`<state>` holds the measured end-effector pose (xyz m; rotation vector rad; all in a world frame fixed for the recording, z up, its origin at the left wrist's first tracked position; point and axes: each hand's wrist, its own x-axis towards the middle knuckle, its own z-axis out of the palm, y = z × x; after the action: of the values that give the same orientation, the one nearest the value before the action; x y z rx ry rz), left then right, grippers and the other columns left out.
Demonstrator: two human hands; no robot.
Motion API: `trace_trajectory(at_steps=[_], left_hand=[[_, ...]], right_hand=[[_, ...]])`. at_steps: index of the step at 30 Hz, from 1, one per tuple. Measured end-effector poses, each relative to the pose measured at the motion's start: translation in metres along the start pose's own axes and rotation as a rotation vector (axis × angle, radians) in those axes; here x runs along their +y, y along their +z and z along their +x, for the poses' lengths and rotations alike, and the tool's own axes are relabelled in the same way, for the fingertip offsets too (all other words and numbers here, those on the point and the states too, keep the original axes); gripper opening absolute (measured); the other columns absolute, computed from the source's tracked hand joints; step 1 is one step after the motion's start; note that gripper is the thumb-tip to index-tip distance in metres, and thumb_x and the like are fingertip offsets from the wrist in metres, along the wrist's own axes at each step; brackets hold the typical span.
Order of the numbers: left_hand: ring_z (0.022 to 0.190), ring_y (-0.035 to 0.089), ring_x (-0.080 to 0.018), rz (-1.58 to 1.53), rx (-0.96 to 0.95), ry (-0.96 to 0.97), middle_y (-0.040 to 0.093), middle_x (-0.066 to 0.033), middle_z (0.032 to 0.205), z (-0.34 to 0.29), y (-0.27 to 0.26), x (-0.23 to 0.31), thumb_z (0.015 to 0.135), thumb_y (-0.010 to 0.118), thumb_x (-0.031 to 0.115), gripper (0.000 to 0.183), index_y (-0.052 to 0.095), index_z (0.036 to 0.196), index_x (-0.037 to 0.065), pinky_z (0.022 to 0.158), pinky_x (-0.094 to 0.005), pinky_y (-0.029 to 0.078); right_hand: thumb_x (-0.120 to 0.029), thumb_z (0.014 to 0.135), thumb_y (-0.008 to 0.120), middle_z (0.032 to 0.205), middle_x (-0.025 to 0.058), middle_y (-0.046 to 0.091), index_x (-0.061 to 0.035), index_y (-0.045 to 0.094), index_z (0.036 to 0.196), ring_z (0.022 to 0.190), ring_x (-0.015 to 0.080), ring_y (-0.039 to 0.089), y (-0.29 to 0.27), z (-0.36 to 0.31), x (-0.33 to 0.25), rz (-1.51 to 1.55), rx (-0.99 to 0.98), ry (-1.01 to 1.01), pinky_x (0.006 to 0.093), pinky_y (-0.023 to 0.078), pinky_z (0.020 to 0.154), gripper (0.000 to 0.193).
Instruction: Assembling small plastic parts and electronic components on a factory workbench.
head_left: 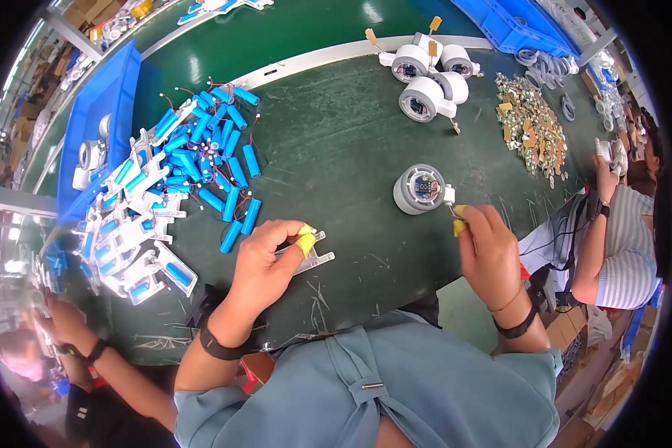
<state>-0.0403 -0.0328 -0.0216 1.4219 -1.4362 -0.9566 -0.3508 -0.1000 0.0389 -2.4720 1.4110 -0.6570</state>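
Observation:
My left hand (267,261), with yellow finger cots on its fingertips, pinches a white forked plastic part (319,259) just over the green table. Part of that piece is hidden under the fingers. My right hand (488,250), also in yellow finger cots, is closed in a pinch beside a round white and grey housing (408,196) that stands with its circuit board facing up. A small white arm (449,196) juts from the housing toward my right fingertips. Whatever sits between those fingers is too small to name.
Blue cylindrical batteries (231,201) with wires lie piled at left, beside white plastic frames (119,246) and a blue bin (119,82). Several similar housings (418,101) stand at the back, near a heap of small metal parts (530,123). Co-workers' arms (591,239) show at both sides.

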Motion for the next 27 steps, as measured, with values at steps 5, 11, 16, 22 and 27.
trace_trajectory(at_steps=[5,11,16,22,27], left_hand=[[0.086,0.061,-0.0116,0.062,-0.066,-0.022,0.066,-0.0056,0.097,-0.005,-0.004,0.006,0.087,0.061,-0.003,0.019,0.064,0.106,0.000,0.075,-0.0250,0.048],[0.081,0.061,-0.0194,0.153,-0.157,0.060,0.066,-0.0077,0.091,-0.010,0.002,0.021,0.085,0.061,-0.002,0.018,0.065,0.102,0.002,0.075,-0.0298,0.046],[0.079,0.060,-0.0239,0.175,-0.198,0.062,0.065,-0.0080,0.088,-0.011,0.009,0.023,0.084,0.061,0.000,0.016,0.064,0.099,0.003,0.075,-0.0331,0.045],[0.080,0.059,-0.0242,0.162,-0.151,0.026,0.064,-0.0084,0.087,-0.015,0.008,0.023,0.083,0.059,0.001,0.016,0.063,0.099,0.003,0.074,-0.0337,0.046],[0.078,0.058,-0.0238,0.170,-0.122,0.028,0.065,-0.0081,0.087,-0.013,0.009,0.023,0.082,0.060,0.002,0.016,0.062,0.098,0.002,0.073,-0.0337,0.046]], right_hand=[[0.001,0.088,0.055,0.080,0.0134,0.065,0.0010,0.059,0.108,0.066,0.0272,0.065,-0.003,-0.007,0.028,0.089,-0.247,0.066,0.0332,0.051,0.060,0.021],[-0.010,0.101,0.043,0.085,0.0062,0.066,0.0022,0.055,0.113,0.070,0.0108,0.067,0.045,-0.002,-0.003,1.184,-0.667,0.614,0.0209,0.051,0.056,0.021],[-0.015,0.104,0.045,0.090,0.0072,0.066,0.0017,0.055,0.114,0.076,0.0144,0.068,0.078,0.008,-0.041,1.377,-0.700,0.492,0.0246,0.054,0.063,0.021],[-0.014,0.105,0.044,0.096,0.0068,0.066,0.0010,0.053,0.121,0.082,0.0142,0.068,0.090,0.013,-0.055,1.475,-0.711,0.436,0.0254,0.055,0.069,0.024],[-0.014,0.104,0.044,0.093,0.0066,0.066,0.0015,0.053,0.119,0.078,0.0131,0.067,0.092,0.012,-0.054,1.404,-0.729,0.415,0.0238,0.054,0.064,0.023]])
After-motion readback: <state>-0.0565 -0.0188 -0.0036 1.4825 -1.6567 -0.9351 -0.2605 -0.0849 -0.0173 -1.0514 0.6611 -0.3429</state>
